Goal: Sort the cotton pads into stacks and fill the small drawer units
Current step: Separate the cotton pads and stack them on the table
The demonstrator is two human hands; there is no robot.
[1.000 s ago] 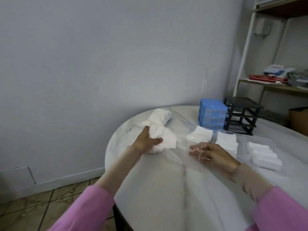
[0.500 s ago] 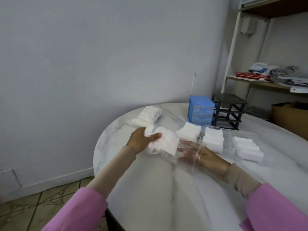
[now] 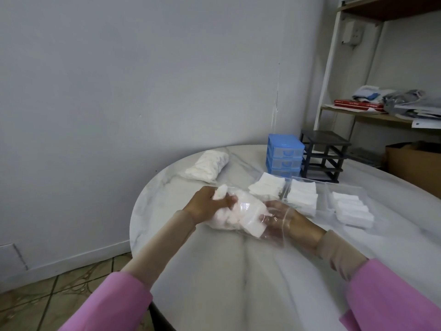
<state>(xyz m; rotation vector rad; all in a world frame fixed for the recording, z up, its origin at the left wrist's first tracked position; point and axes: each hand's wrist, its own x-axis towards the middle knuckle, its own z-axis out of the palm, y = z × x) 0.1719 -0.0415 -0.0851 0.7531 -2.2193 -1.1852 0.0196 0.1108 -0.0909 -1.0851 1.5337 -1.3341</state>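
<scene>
Clear plastic bag of cotton pads [image 3: 238, 216] sits low over the marble table [image 3: 214, 283], near its front. Left hand [image 3: 205, 206] grips the bag's bunched end; right hand [image 3: 284, 220] lies inside the film, fingers loosely spread. Draw pads out flat, keeping edges aligned. Beyond lie pad stacks [image 3: 267, 187], clear trays [image 3: 329, 194], a second bag [image 3: 207, 166], then the blue drawer unit [image 3: 284, 158] and black frame [image 3: 322, 156]. Loose film may snag pads.

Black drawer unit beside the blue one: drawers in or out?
Out. The black drawer unit shows bare open shelves, while the blue drawer unit has drawer fronts in place.
</scene>
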